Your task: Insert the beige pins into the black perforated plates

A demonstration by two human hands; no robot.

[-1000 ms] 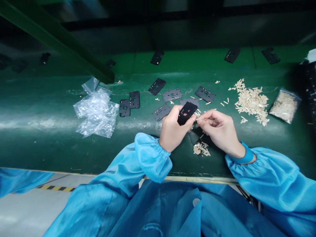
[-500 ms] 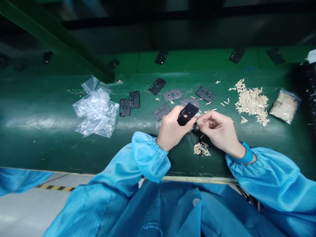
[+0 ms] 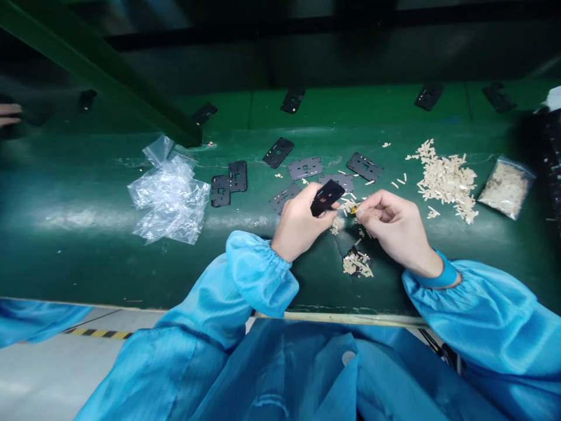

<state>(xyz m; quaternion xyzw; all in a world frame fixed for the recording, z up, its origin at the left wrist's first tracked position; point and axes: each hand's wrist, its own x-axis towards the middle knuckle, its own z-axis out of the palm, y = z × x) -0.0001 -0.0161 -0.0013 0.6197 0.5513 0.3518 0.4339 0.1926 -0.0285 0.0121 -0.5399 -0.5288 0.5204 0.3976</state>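
Observation:
My left hand (image 3: 298,222) is closed around a black plastic plate (image 3: 326,197) with cut-out holes, held tilted above the bench. Just right of it, my right hand (image 3: 392,225) pinches a small yellowish piece (image 3: 353,210) between thumb and forefinger; its exact kind is too small to make out. The fingertips are apart from the plate. Under and between the hands lie loose cream-coloured strips (image 3: 346,204). Nearer to me is a small heap of cream and black scraps (image 3: 357,263).
Several black plates (image 3: 305,168) lie beyond my hands. Clear plastic bags (image 3: 170,199) are piled left. To the right are a heap of cream strips (image 3: 447,181) and a filled zip bag (image 3: 506,188). More plates (image 3: 293,100) sit on the far green strip; another person's hand (image 3: 9,114) shows far left.
My hands have drawn slightly apart, and the plate in my left hand is tilted more. The yellowish piece now shows at my right fingertips. Plates on the far strip shifted right; another person's hand appeared far left.

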